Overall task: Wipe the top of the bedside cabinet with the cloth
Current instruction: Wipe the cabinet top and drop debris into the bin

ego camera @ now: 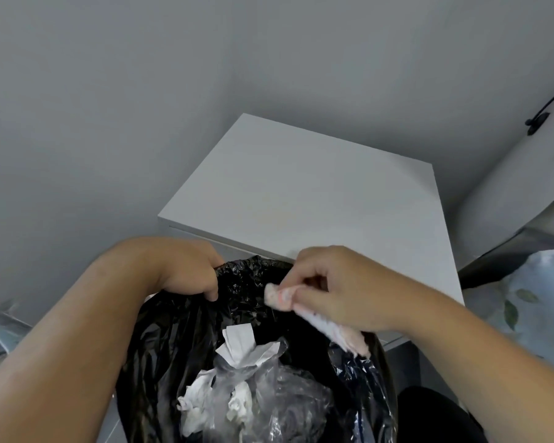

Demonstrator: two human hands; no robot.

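The white bedside cabinet (307, 190) stands against the grey wall, its flat top bare. My right hand (343, 289) is closed around a pale pink and white cloth (339, 334), held at the cabinet's front edge, above the bin's rim. The cloth pokes out at my fingertips and trails below my palm. My left hand (189, 270) grips the rim of a black bin bag (179, 330), which sits directly in front of the cabinet.
The black bag holds crumpled white paper (237, 346) and clear plastic (288, 398). A bed with leaf-patterned bedding (531, 298) lies to the right. A black cable clip (538, 123) sits on the right wall. Grey wall fills the left and back.
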